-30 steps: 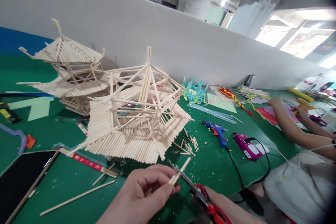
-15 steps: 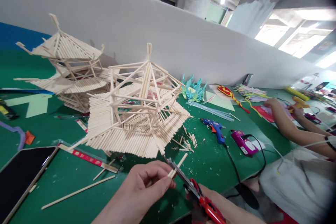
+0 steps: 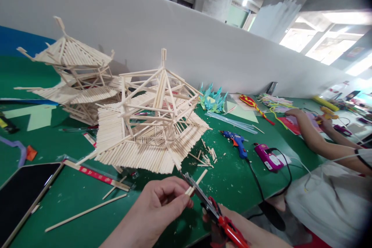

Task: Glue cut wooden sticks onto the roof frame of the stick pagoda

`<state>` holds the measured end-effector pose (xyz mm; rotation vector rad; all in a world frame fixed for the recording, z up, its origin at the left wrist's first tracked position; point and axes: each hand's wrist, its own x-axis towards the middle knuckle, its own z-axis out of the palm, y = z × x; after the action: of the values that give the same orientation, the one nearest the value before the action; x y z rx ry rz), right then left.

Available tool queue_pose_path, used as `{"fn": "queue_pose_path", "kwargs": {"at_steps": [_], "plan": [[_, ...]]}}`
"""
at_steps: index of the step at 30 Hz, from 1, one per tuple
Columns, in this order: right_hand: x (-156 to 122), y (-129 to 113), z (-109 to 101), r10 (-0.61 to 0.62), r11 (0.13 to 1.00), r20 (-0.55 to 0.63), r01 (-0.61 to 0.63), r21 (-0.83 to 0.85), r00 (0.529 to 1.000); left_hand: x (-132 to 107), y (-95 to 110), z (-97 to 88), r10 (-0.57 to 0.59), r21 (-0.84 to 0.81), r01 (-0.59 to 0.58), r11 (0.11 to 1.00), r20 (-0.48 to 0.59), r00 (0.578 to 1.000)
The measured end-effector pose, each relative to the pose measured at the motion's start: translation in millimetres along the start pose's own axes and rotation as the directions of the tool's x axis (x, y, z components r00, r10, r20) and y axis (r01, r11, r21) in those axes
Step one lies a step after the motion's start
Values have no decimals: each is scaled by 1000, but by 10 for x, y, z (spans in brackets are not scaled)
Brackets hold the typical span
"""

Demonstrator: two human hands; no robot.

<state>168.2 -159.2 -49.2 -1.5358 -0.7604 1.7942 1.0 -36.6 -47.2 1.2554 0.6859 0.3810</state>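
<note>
My left hand (image 3: 162,205) is closed, pinching thin wooden sticks (image 3: 201,177) between thumb and fingers. Red-handled scissors (image 3: 229,229) are gripped in my right hand (image 3: 241,223), whose fingers are partly hidden behind the handles. The scissor blades lie across the sticks just beyond my left fingertips. Right behind my hands stands a pavilion model (image 3: 154,124) built of wooden sticks, its upper roof still an open frame and its lower roof covered with sticks. Short cut stick pieces (image 3: 207,155) are scattered to its right.
Another stick pavilion (image 3: 75,81) stands at back left. A phone (image 3: 26,197), a long stick (image 3: 85,213) and a red-labelled packet (image 3: 95,175) lie left. On the right are a blue glue gun (image 3: 236,142), a magenta box (image 3: 269,157) with cables and another person's arms (image 3: 314,131).
The view has shifted very slightly. My hands, the sticks and the scissors keep nearly the same position.
</note>
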Motion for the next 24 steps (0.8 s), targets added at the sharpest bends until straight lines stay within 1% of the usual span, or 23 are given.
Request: {"fn": "queue_pose_path", "kwargs": {"at_steps": [3, 8, 10, 13, 14, 15, 17, 19, 22, 24], "plan": [[84, 85, 22, 46, 994, -16, -44, 100, 999, 4, 4, -1, 0, 8, 0, 1000, 0, 1000], [199, 163, 69, 170, 955, -102, -138, 262, 980, 22, 3, -21, 39, 43, -40, 998, 35, 999], [178, 142, 55, 134, 965, -90, -109, 237, 987, 28, 17, -25, 28, 60, -30, 998, 47, 998], [90, 90, 4, 17, 993, 43, -22, 118, 999, 29, 36, -23, -56, 59, 51, 997, 77, 995], [59, 81, -11, -6, 996, 74, -1, 93, 997, 28, 36, -22, -87, 62, 82, 995, 87, 992], [35, 79, -21, -17, 997, 80, 11, 81, 997, 25, 30, -22, -116, 68, 110, 992, 95, 989], [12, 99, -24, -7, 996, 28, 5, 92, 1000, 20, 5, -26, -157, 93, 148, 985, 96, 983], [19, 130, -10, 27, 992, -15, -25, 121, 1000, 20, -26, -33, -161, 120, 150, 981, 85, 983], [46, 124, 21, 83, 977, -41, -73, 200, 996, 29, -58, -43, -130, 162, 116, 980, 76, 989], [52, 64, 43, 126, 966, -24, -117, 232, 992, 29, -62, -47, -121, 185, 106, 977, 72, 990]]}}
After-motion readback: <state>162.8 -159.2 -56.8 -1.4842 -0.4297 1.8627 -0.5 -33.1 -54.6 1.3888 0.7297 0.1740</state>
